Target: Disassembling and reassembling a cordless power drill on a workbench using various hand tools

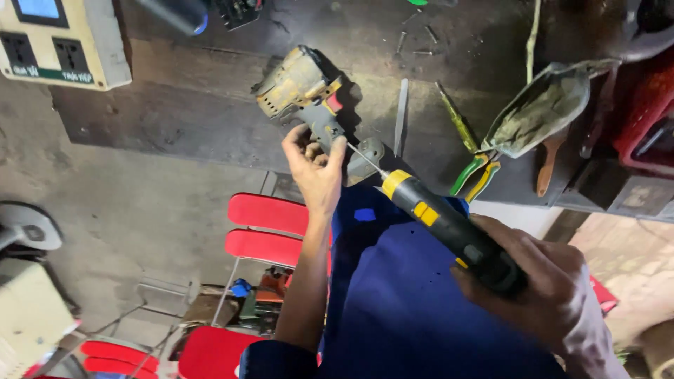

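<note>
A worn grey and tan power drill body (303,90) lies on the dark wooden workbench (210,119). My left hand (316,167) grips its handle near the red switch. My right hand (544,288) is closed on a black and yellow electric screwdriver (449,228). The screwdriver's thin bit (365,159) points up-left and meets the drill's handle just by my left fingers.
A yellow-handled screwdriver (456,126), green and yellow pliers (474,175), a metal file (401,116), loose screws (414,42) and a crumpled bag (540,112) lie on the bench. A power strip box (56,49) sits at top left. Red stools (267,224) stand below.
</note>
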